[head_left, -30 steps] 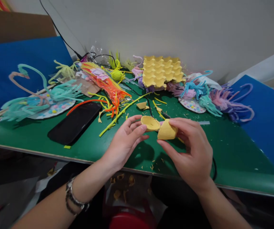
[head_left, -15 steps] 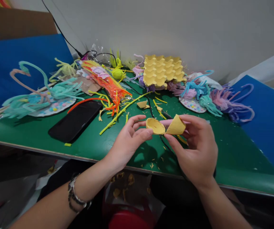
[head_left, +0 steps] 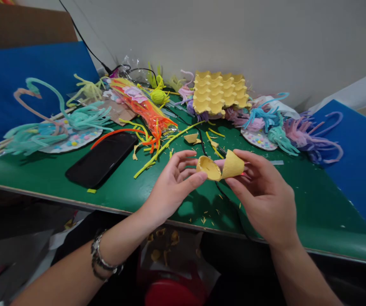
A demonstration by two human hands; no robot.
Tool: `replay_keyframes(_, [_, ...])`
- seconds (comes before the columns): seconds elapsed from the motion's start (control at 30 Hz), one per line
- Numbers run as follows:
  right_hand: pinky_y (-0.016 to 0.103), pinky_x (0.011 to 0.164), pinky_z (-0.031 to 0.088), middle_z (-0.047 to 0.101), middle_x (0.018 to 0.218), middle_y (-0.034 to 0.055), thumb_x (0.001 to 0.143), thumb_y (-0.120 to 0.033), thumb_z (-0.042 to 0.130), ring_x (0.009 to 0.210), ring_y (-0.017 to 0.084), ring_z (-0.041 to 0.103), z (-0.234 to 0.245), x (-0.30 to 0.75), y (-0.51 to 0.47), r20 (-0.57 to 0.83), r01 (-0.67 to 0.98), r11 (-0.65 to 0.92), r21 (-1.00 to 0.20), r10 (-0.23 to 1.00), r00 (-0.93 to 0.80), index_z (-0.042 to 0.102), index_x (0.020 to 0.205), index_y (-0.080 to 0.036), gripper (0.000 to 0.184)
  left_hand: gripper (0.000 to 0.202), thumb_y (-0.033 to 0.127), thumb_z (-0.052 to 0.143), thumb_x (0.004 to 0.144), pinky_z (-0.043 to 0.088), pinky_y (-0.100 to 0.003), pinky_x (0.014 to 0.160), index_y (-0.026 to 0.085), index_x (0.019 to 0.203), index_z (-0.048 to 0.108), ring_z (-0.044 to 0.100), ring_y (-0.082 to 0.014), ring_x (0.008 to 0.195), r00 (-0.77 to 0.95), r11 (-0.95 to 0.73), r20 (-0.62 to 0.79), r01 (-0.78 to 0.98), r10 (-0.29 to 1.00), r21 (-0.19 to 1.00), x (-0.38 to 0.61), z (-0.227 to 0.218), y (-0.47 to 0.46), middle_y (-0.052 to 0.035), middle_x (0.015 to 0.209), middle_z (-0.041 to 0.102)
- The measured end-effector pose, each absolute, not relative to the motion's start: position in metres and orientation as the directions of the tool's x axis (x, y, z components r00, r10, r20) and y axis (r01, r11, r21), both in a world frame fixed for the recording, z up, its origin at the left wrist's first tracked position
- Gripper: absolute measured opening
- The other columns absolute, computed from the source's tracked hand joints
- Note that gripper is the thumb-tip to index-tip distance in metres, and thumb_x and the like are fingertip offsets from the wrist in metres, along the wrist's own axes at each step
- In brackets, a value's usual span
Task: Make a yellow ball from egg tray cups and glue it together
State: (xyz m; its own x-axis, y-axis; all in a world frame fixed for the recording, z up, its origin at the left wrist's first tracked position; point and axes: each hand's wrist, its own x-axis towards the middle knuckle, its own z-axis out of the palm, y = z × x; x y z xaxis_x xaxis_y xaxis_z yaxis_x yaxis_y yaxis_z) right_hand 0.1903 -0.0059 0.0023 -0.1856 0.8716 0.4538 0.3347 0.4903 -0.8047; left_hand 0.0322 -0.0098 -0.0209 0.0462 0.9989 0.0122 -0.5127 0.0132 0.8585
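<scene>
My left hand (head_left: pixel 173 187) pinches a yellow egg-carton cup (head_left: pixel 208 167) by its rim, open side facing me. My right hand (head_left: pixel 262 195) grips a second yellow cup (head_left: pixel 233 164), cone-shaped, its point up, together with a pink stick (head_left: pixel 218 162) that shows between the two cups. The cups touch edge to edge just above the green table (head_left: pixel 313 212). A yellow egg carton (head_left: pixel 217 93) with cups cut away stands at the back.
A black phone (head_left: pixel 101 159) lies left of my hands. Loose pipe cleaners (head_left: pixel 147 112), yellow offcuts (head_left: pixel 191 138) and fringed paper-plate figures (head_left: pixel 71 131) (head_left: pixel 275 131) crowd the back. Blue boards (head_left: pixel 358 170) flank the table. A red bin (head_left: pixel 170 293) sits below the edge.
Both hands lifted slightly and drew together. The right cup turned from lying sideways to point up, and the two cups now touch.
</scene>
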Motion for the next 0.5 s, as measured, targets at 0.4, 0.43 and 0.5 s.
replay_keyframes(0.4, [0.027,0.074,0.053,0.052,0.108,0.0042,0.08,-0.027,0.059,0.094,0.016,0.056,0.0085,0.1967,-0.003,0.422,0.445,0.564,-0.695,0.822,-0.382,0.054,0.111,-0.028,0.032,0.03,0.025,0.073,0.061,0.044,-0.019,0.061,0.016,0.082,0.054,0.053,-0.0075,0.069,0.082,-0.021,0.063,-0.436,0.995,0.9,0.0295,-0.017,-0.0092,0.0019,0.081,0.056])
replay_keyframes(0.43, [0.027,0.074,0.052,0.052,0.107,0.0041,0.08,-0.027,0.059,0.093,0.016,0.056,0.0089,0.1967,-0.0029,0.423,0.446,0.574,-0.686,0.814,-0.398,0.054,0.111,-0.028,0.032,0.03,0.026,0.073,0.061,0.044,-0.019,0.061,0.016,0.081,0.054,0.053,-0.0076,0.068,0.092,-0.021,0.068,-0.434,0.993,0.901,0.0293,-0.0169,-0.0088,0.0023,0.078,0.056])
replay_keyframes(0.5, [0.026,0.073,0.052,0.052,0.106,0.0041,0.081,-0.027,0.058,0.092,0.016,0.055,0.0095,0.1965,-0.0029,0.427,0.446,0.592,-0.671,0.801,-0.421,0.053,0.112,-0.028,0.032,0.03,0.029,0.074,0.061,0.043,-0.019,0.06,0.016,0.079,0.054,0.053,-0.0079,0.067,0.106,-0.02,0.073,-0.429,0.992,0.903,0.0293,-0.0171,-0.008,0.0025,0.076,0.055])
